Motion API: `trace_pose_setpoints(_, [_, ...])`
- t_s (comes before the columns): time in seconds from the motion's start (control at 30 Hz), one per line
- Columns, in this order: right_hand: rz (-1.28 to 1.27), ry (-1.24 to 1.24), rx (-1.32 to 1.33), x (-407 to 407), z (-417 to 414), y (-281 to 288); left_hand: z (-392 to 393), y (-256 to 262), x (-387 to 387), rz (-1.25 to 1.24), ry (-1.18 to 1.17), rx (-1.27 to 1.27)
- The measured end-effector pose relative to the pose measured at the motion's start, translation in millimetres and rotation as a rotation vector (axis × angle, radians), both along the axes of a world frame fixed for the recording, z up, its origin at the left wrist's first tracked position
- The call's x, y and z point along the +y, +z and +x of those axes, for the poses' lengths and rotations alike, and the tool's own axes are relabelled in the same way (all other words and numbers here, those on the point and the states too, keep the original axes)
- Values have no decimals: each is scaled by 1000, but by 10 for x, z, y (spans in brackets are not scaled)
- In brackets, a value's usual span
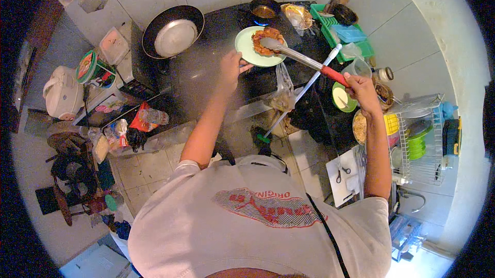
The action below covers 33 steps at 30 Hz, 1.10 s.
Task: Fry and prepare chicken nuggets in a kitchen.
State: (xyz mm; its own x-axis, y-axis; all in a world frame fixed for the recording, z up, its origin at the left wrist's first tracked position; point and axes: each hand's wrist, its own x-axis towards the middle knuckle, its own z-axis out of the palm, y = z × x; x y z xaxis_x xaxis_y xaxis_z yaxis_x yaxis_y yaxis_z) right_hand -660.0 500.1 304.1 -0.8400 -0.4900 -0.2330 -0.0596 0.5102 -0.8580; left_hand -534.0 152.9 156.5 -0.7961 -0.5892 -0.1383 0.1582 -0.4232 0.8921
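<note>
My left hand (231, 70) grips the near-left rim of a pale green plate (247, 56). On that plate lies a browned, fried piece of food (258, 39), perhaps a fritter. In my right hand (362, 89) are metal tongs (303, 59) with a red grip; their head rests on or just over the food. Behind the plate a small dark pan (265, 9) holds brownish liquid above a blue gas flame (261, 24). Under my right hand stands a green bowl (343, 97) with pale contents and a utensil in it.
A large wok (173, 32) leans at the back left. A long pole (305, 88) slants up across the counter edge, near a hanging plastic bag (284, 92). At right are a green dish basket (328, 32), a wire rack (421, 138) and a white cutting board (342, 175) with scissors.
</note>
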Motion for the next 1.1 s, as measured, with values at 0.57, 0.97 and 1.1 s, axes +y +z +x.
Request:
trace_pose_setpoints(0.57, [180,213,290,51,-5,245,158,-40,69,-21,-138,45])
trace_pose_setpoints(0.97, [267,174,367,83,202,531,282,-8,159,32,-112,73])
trace_pose_setpoints(1.1, [245,154,391,109,285,730,252,-217,146,-300,-99,157])
